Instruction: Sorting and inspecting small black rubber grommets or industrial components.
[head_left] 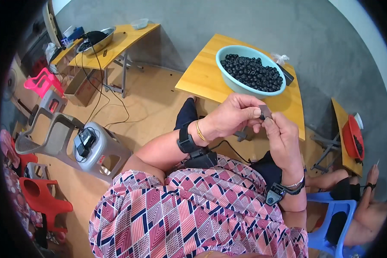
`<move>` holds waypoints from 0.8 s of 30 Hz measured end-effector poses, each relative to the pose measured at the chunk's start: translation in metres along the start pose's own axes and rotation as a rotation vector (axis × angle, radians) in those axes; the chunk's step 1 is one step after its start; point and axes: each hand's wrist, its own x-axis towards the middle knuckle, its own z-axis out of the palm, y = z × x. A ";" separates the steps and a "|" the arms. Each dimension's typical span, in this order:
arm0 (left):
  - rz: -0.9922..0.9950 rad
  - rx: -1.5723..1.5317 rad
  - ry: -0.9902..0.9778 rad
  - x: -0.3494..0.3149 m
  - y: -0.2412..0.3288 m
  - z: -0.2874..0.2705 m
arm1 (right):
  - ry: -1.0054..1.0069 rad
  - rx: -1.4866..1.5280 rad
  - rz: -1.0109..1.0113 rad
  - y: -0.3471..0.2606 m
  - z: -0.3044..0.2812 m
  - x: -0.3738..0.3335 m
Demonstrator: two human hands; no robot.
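Note:
Both hands meet in front of my chest, near the front edge of the yellow wooden table. My left hand (238, 116) is closed, thumb and fingers pinching a small black part (262, 117) mostly hidden by the fingertips. My right hand (283, 134) is closed at the same spot, its thumb and forefinger on a thin, flat brownish-grey piece (266, 111) that touches or nearly touches the black part. Just beyond the hands, a pale turquoise basin (221, 55) holds a heap of small round black parts (253, 73), some showing a hole in the middle.
The basin stands on the yellow table (202, 71). A dark flat object (287, 75) and a clear plastic bag (280, 58) lie behind it. At right, another person (365, 219) sits by a blue chair (331, 223) and red basin (351, 137). A grey stool (103, 148) carries black devices.

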 end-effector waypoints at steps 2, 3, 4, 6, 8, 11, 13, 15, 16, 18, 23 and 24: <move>-0.005 0.002 0.000 0.002 0.001 -0.001 | 0.005 0.002 -0.017 0.004 0.003 0.000; -0.029 0.048 0.019 0.003 0.002 -0.002 | 0.004 -0.020 -0.044 0.007 0.005 0.000; -0.053 0.094 0.038 0.003 0.003 -0.002 | 0.003 -0.042 -0.072 0.009 0.006 0.000; -0.032 0.047 0.000 0.005 0.005 0.001 | 0.034 -0.016 -0.100 0.008 0.008 0.000; 0.001 0.005 -0.038 0.006 0.008 0.004 | 0.059 0.008 -0.140 0.006 0.006 0.002; -0.085 -0.140 -0.062 0.005 0.008 0.006 | 0.038 0.157 -0.065 0.008 -0.004 -0.003; -0.070 -0.150 -0.085 0.005 0.009 0.005 | 0.283 -0.035 -0.219 0.015 -0.005 -0.004; -0.058 -0.161 -0.103 0.003 0.009 0.007 | 0.265 -0.068 -0.233 0.010 -0.003 -0.002; -0.082 -0.143 -0.083 0.002 0.010 0.009 | 0.252 -0.102 -0.243 0.009 -0.004 -0.001; -0.107 -0.127 -0.065 0.003 0.012 0.013 | 0.238 -0.129 -0.288 0.014 -0.004 0.002; -0.146 -0.048 -0.003 0.001 0.011 0.010 | 0.205 -0.149 -0.325 0.017 -0.003 0.005; -0.147 -0.049 0.001 0.000 0.011 0.009 | 0.187 -0.141 -0.308 0.015 -0.001 0.005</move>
